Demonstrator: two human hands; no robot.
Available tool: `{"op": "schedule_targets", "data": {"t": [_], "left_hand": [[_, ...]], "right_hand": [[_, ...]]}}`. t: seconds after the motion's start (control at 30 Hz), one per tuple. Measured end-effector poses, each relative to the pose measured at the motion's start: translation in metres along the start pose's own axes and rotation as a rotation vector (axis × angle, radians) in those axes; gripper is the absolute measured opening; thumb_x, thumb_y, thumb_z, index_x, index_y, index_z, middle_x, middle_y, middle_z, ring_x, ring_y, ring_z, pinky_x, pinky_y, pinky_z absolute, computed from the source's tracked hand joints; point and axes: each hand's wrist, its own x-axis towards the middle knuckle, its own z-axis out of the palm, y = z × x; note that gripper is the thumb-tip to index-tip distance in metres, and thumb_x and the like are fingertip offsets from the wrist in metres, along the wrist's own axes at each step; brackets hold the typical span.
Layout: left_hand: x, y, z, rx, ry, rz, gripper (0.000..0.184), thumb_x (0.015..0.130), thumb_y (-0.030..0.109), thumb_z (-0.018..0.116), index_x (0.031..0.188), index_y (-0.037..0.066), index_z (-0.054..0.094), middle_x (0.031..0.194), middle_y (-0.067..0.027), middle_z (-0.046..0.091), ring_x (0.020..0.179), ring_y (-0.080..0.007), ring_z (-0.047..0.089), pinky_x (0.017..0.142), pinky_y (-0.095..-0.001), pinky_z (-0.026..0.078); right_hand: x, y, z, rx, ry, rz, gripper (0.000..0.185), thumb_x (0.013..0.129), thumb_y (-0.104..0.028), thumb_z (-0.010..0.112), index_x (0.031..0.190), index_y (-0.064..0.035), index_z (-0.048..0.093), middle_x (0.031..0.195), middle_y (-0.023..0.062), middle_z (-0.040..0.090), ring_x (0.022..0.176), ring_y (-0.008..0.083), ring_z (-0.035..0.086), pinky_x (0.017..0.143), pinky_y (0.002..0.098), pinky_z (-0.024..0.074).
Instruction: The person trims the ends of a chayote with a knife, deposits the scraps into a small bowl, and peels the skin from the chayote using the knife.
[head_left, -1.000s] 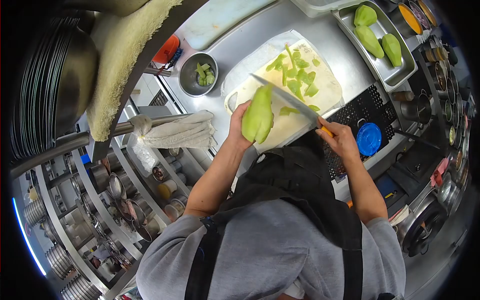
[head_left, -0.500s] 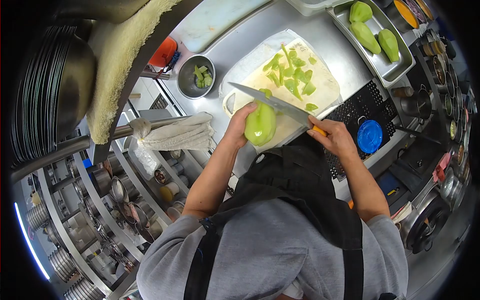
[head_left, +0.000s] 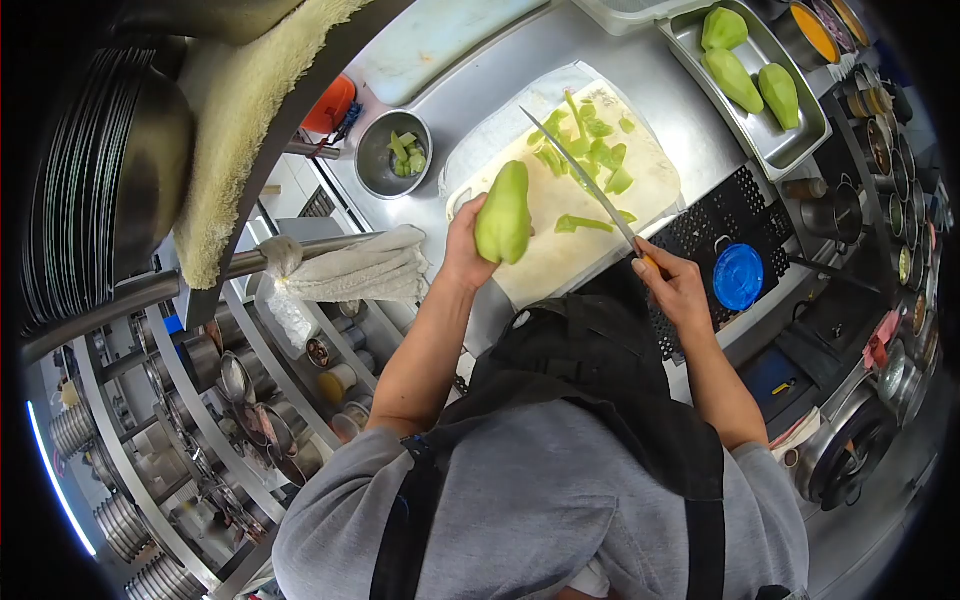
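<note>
I'm looking down over a person in a grey shirt (head_left: 560, 490) and black apron (head_left: 570, 345), at work in a kitchen. Near the centre of the frame, the left hand (head_left: 468, 245) grips a pale green, pear-shaped vegetable (head_left: 503, 213), its fingers curled round the far side and mostly hidden. The vegetable is held with its narrow end toward the top of the frame, over the left part of a cream cutting board (head_left: 650, 185).

Right of centre, the right hand (head_left: 675, 285) is closed round the orange handle of a long knife (head_left: 623, 226). The blade slants to the upper left, apart from the vegetable, and crosses above green peelings (head_left: 605, 153) scattered on the board; I cannot tell whether it touches them. One strip lies by itself, nearer the handle.

The board lies on a steel counter (head_left: 690, 90). To its upper left, a round metal bowl (head_left: 370, 150) holds cut green pieces (head_left: 407, 158). At the upper right, a steel tray (head_left: 755, 135) holds three similar vegetables (head_left: 733, 80). Right of the right hand is a round blue item (head_left: 738, 277), beside a black perforated mat (head_left: 690, 240). Left of centre, a whitish cloth (head_left: 365, 265) hangs by a rail; dark plates (head_left: 85, 180) are stacked at the upper left.
</note>
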Motion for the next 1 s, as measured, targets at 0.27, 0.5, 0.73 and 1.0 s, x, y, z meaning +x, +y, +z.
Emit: {"op": "schedule_targets", "data": {"t": [0.27, 0.5, 0.73, 1.0], "left_hand": [[-0.02, 0.017, 0.034, -0.241, -0.264, -0.023, 0.061, 0.094, 0.048, 0.043, 0.131, 0.001, 0.055, 0.109, -0.0195, 0.064, 0.093, -0.0318, 0.063, 0.075, -0.0427, 0.05], [0.022, 0.016, 0.019, -0.032, -0.108, -0.109, 0.051, 0.093, 0.044, 0.048, 0.123, 0.004, 0.059, 0.106, -0.0192, 0.064, 0.092, -0.0324, 0.063, 0.076, -0.0448, 0.05], [0.021, -0.001, 0.049, -0.213, 0.099, -0.103, 0.043, 0.089, 0.044, 0.056, 0.111, 0.007, 0.061, 0.096, -0.0176, 0.066, 0.086, -0.0342, 0.065, 0.076, -0.0495, 0.053], [0.015, 0.002, 0.058, -0.239, -0.009, -0.153, 0.04, 0.087, 0.043, 0.057, 0.105, 0.007, 0.062, 0.091, -0.0164, 0.065, 0.084, -0.0354, 0.065, 0.074, -0.0471, 0.056]], "right_hand": [[-0.005, -0.009, 0.008, 0.082, -0.016, 0.025, 0.041, 0.09, -0.022, 0.073, 0.124, 0.0004, 0.066, 0.085, 0.0092, 0.071, 0.071, 0.0116, 0.064, 0.067, 0.0272, 0.0505], [0.001, -0.012, 0.007, 0.115, 0.007, 0.064, 0.039, 0.091, -0.021, 0.072, 0.122, 0.0001, 0.067, 0.07, 0.0056, 0.064, 0.056, 0.0099, 0.057, 0.054, 0.0277, 0.0455], [0.005, -0.04, 0.025, -0.185, 0.011, -0.525, 0.046, 0.082, -0.023, 0.078, 0.123, -0.0066, 0.067, 0.086, 0.0155, 0.068, 0.076, 0.0329, 0.067, 0.069, 0.0382, 0.0537], [0.016, -0.073, 0.037, -0.342, -0.085, -0.641, 0.057, 0.08, -0.023, 0.08, 0.133, -0.0111, 0.062, 0.074, 0.0105, 0.058, 0.063, 0.028, 0.06, 0.06, 0.0376, 0.0491]]}}
